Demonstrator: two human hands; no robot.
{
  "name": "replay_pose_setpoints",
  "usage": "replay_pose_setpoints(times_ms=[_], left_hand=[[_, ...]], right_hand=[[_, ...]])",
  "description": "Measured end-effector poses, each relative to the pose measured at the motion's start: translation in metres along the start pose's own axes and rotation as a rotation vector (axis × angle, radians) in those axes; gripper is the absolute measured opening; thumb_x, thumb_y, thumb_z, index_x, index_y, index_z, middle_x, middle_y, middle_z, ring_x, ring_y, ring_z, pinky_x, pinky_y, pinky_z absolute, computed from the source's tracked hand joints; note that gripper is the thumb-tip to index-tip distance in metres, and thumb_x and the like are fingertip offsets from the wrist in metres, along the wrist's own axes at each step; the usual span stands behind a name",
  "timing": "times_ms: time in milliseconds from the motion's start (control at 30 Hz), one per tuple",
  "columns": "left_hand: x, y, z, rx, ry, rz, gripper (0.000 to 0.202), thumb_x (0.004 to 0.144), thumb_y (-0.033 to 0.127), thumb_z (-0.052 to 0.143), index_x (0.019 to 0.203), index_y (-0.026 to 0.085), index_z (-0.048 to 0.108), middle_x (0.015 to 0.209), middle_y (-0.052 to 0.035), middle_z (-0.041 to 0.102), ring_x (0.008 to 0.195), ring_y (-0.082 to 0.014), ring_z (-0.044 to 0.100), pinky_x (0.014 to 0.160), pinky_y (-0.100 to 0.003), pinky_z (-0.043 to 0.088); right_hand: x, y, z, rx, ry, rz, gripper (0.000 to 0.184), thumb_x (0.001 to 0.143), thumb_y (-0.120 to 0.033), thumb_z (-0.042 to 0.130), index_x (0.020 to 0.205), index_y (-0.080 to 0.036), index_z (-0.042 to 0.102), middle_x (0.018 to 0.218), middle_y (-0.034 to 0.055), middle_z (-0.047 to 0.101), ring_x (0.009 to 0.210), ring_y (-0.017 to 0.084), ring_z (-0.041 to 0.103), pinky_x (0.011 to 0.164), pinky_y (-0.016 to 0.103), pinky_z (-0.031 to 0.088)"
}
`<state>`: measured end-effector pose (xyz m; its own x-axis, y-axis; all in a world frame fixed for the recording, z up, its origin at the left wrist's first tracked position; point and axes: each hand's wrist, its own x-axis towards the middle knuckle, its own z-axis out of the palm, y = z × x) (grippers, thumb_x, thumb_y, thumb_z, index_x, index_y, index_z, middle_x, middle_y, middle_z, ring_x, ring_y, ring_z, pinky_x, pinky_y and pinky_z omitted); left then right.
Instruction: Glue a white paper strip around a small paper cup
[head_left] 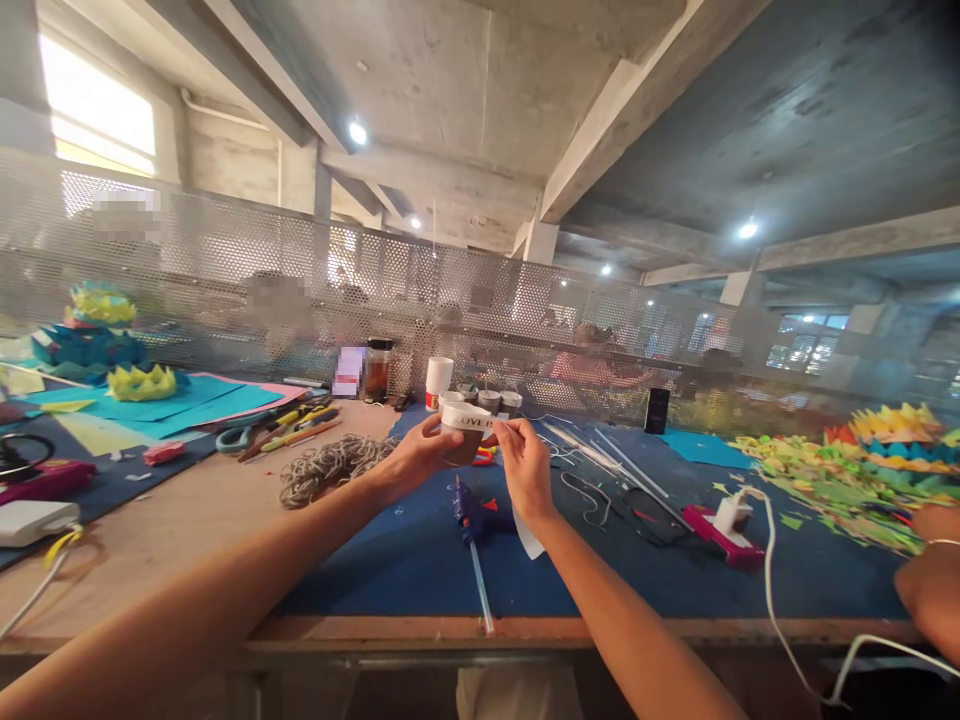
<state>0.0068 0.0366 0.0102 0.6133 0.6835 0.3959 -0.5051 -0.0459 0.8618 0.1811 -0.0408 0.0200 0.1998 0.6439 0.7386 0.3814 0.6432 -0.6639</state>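
Note:
A paper cup (466, 440), brown below with a white printed band at its rim, is held up over the table in front of me. My left hand (426, 450) wraps its fingers round the cup's left side. At the right side, my right hand (523, 462) pinches the end of the white paper strip (480, 421) that bears black letters. A blue glue gun (466, 508) lies on the dark blue mat below the hands, a clear glue stick (480, 590) reaching toward the table's front edge. White paper (528, 538) shows partly behind my right wrist.
A tangle of grey cord (330, 468), scissors and pliers (289, 432) lie left. Stacked paper cups (439, 378) and a dark bottle (379, 370) stand behind. A power strip (724, 535) with white cable, paper scraps (814, 485) and another person's arm (930, 575) are right. A perforated screen (480, 300) runs behind.

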Motion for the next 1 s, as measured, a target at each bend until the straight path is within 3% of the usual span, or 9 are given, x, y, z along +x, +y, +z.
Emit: replay_pose_setpoints(times_ms=[567,1000], left_hand=[[-0.0014,0.0006,-0.0007,0.007,-0.055,-0.008,0.051,0.080,0.029,0.080,0.128,0.019,0.067,0.126,-0.0151,0.071,0.108,-0.0306,0.070,0.092,-0.041,0.054],[-0.0041,0.0037,0.0030,0.016,-0.114,-0.007,0.050,0.082,0.033,0.078,0.130,0.021,0.067,0.130,-0.0147,0.070,0.112,-0.0317,0.069,0.097,-0.045,0.053]], right_hand=[[0.0032,0.0028,-0.0020,-0.023,0.031,0.006,0.031,0.096,-0.052,0.058,0.085,-0.023,0.061,0.079,0.0024,0.072,0.075,0.021,0.071,0.072,0.029,0.052],[0.0044,0.0051,-0.0017,0.051,0.013,0.059,0.035,0.094,-0.057,0.059,0.086,-0.023,0.061,0.081,0.0024,0.071,0.076,0.022,0.071,0.071,0.030,0.055]])
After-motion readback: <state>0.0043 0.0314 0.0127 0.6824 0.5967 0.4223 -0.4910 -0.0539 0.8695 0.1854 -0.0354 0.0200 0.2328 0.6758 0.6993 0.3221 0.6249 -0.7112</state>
